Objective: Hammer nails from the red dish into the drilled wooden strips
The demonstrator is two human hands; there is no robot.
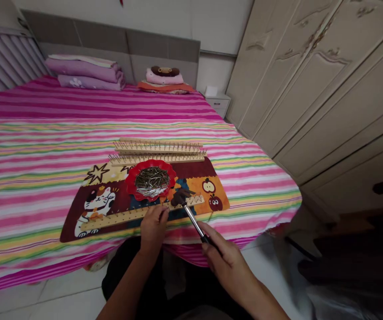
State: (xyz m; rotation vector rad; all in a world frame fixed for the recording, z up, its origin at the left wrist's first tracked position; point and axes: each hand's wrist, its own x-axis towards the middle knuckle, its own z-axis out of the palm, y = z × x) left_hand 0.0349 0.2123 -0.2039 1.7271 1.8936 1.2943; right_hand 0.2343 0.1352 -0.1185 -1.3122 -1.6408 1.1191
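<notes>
My right hand is wrapped round the black grip of a hammer with a metal shaft and a dark head. The hammer head is over a narrow wooden strip, close to my left fingers. My left hand is closed at the strip's near edge, fingertips pinched together; what they hold, if anything, is too small to make out. Nails stand along parts of this strip. Just behind it is a red scalloped bowl with many loose nails and a clear plastic piece inside.
Wooden strips bristling with upright nails lie behind the bowl. A patterned mat lies under the work, on a striped bedspread. Folded bedding rests near the headboard; a wardrobe stands right. The bed edge is close to me.
</notes>
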